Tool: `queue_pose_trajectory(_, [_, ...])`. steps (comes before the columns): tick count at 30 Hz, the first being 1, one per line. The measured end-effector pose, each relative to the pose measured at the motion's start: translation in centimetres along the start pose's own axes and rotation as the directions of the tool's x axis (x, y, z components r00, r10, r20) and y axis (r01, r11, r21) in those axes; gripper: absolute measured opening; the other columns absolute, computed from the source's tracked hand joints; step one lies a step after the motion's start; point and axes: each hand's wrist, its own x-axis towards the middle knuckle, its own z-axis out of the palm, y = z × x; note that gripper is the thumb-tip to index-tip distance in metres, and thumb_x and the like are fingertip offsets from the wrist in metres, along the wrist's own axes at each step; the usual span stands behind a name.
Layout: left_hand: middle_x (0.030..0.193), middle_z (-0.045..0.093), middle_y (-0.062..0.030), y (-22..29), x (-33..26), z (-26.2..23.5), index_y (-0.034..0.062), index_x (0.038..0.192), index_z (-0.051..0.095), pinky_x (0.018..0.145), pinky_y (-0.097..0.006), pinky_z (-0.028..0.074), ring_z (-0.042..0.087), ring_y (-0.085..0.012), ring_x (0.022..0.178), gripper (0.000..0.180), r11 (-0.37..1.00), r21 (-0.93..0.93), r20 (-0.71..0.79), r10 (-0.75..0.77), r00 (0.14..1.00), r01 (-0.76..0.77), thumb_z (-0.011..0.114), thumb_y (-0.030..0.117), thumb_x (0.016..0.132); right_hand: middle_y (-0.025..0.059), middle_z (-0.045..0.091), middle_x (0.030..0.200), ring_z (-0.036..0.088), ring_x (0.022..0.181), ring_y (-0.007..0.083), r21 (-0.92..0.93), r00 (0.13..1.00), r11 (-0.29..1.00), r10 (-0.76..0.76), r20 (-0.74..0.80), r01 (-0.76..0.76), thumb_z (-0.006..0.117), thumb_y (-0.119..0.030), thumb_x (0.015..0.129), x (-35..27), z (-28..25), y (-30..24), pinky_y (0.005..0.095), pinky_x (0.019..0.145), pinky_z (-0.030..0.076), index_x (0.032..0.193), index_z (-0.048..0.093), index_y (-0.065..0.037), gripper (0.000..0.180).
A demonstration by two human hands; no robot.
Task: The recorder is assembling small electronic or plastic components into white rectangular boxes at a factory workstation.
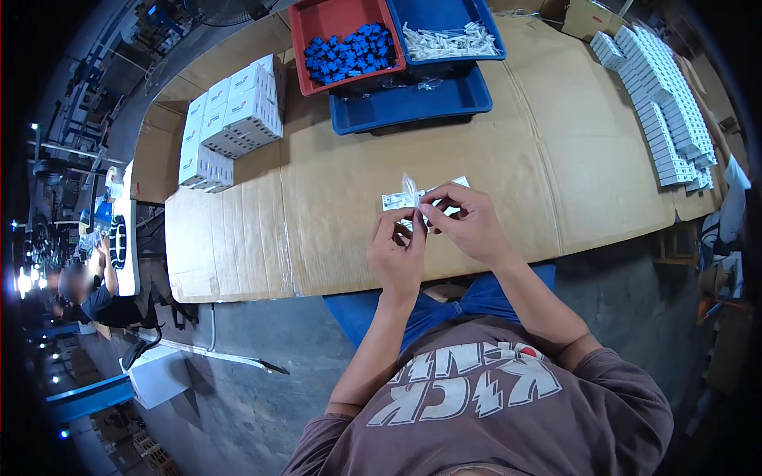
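Both the left hand (397,252) and right hand (468,224) pinch a small clear plastic sleeve (410,193), apparently bagging a white part, which next needs seating fully.

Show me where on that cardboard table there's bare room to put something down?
Bare cardboard lies between the blue tray and the white box rows, and left of both hands below the stacked boxes. The far edge, with the red tray, is crowded.

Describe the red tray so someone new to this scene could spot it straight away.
Start at the cardboard-covered table and look to its far edge, beyond both hands. The red tray sits left of two stacked blue trays; it alone is red and holds blue plastic parts.
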Motion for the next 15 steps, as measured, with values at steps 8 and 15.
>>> queue_pose_trajectory(8, [0.094, 0.070, -0.0061, -1.0, 0.4, -0.6, 0.0021, 0.102, 0.071, 0.060, -0.029, 0.049, 0.063, -0.0126, 0.070, 0.014, 0.998, 0.018, 0.131, 0.049, 0.990, -0.052, 0.077, -0.002, 0.090, 0.0055, 0.074, 0.097, 0.071, 0.083, 0.0104, -0.073, 0.991, 0.996, 0.066, 0.118, -0.058, 0.072, -0.008, 0.099, 0.2, -0.5, 1.1, 0.0256, 0.073, 0.061, 0.109, 0.075, 0.004, 0.015])
queue_pose_trajectory(15, [0.091, 0.070, -0.0060, -1.2, 0.3, -0.7, 0.0008, 0.103, 0.071, 0.061, -0.028, 0.048, 0.061, -0.0128, 0.069, 0.010, 0.998, -0.019, 0.126, -0.056, 0.990, 0.058, 0.075, 0.001, 0.093, 0.0056, 0.076, 0.096, 0.073, 0.081, 0.0125, -0.028, 0.991, 0.992, 0.126, 0.034, -0.126, 0.073, -0.006, 0.098, 0.2, -0.4, 1.8, 0.0261, 0.073, 0.062, 0.109, 0.074, 0.004, 0.015])
